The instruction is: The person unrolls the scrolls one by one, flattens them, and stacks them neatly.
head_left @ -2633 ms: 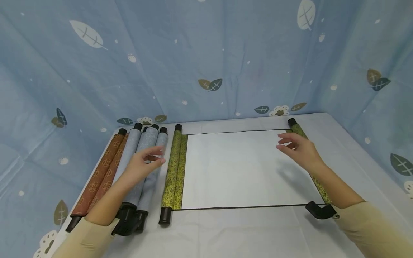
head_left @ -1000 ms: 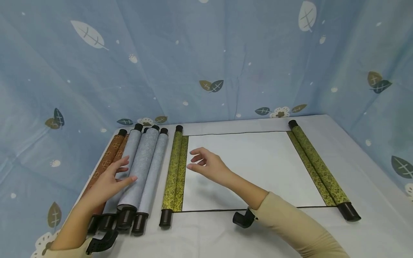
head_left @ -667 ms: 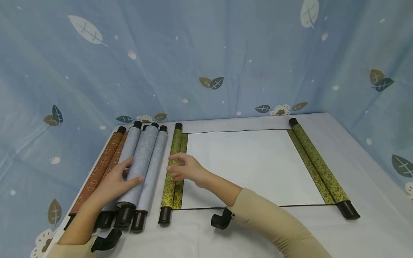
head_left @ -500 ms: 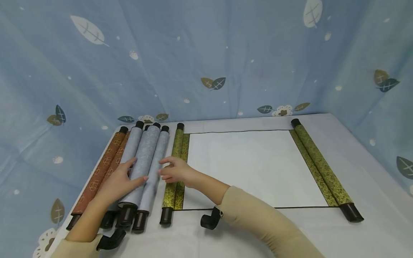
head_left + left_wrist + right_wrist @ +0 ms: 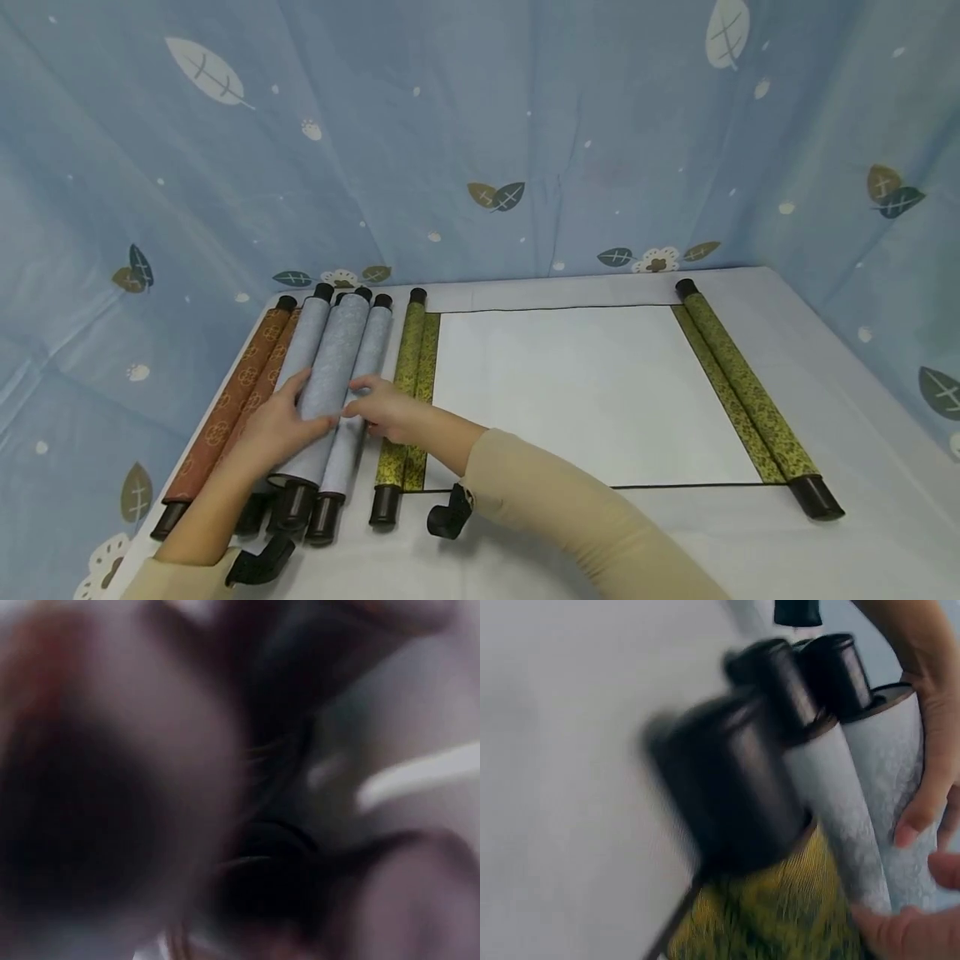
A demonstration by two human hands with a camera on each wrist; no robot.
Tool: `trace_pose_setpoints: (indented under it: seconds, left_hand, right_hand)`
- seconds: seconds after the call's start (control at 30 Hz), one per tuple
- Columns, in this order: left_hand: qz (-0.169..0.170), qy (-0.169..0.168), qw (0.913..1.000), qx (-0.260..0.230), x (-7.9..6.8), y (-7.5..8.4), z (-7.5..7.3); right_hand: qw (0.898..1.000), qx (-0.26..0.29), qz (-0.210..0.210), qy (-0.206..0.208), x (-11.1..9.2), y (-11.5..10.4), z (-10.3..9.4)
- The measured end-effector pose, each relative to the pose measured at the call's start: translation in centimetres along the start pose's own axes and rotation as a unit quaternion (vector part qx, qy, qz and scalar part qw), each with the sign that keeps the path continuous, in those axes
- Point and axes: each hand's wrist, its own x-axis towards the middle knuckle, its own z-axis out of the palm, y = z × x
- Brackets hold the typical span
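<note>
My left hand (image 5: 281,429) grips the thick grey-blue hanging scroll (image 5: 330,367) across its lower half, thumb on the right side and fingers on the left. This rolled scroll lies on top of a row of grey-blue scrolls. My right hand (image 5: 386,410) reaches in from the right, loosely bent fingers over the right-hand grey-blue scroll (image 5: 341,450), close to the thick one. In the right wrist view my left thumb (image 5: 915,821) lies along the thick scroll, with right fingertips (image 5: 907,930) just below. The left wrist view is dark and blurred.
A green-gold scroll lies unrolled, its white sheet (image 5: 570,392) between a left roller (image 5: 401,392) and a right roller (image 5: 750,392). Brown patterned scrolls (image 5: 225,408) lie at the table's left edge. A blue leaf-print curtain (image 5: 420,133) stands behind the white-covered table (image 5: 540,542).
My right hand has crossed leftward from the green scroll's right roller to the grey-blue scrolls. My left hand has come down and taken hold of the thick grey-blue scroll.
</note>
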Motion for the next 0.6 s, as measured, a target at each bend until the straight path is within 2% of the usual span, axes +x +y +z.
trace_pose_setpoints:
  seconds: [0.1,0.27,0.33,0.47,0.6]
  left_hand:
    - [-0.011,-0.009,0.9998,-0.016,-0.1,-0.3,-0.2]
    - [-0.02,-0.033,0.9925,-0.116,-0.4,-1.4,-0.5]
    - [-0.019,-0.045,0.9856,-0.162,-0.5,-1.8,-0.6]
    - [-0.019,-0.063,0.973,-0.221,-0.9,-2.5,-0.6]
    - [-0.016,-0.078,0.9693,-0.233,-1.3,-2.7,-0.7]
  right_hand:
    - [0.999,-0.006,-0.024,0.027,0.1,0.6,0.9]
    - [0.995,0.012,-0.08,0.061,0.5,1.9,1.9]
    - [0.994,0.033,-0.088,0.055,0.7,2.2,1.8]
    - [0.995,0.057,-0.078,0.02,1.0,2.5,1.4]
    - [0.996,0.054,-0.068,0.017,1.0,2.4,1.2]
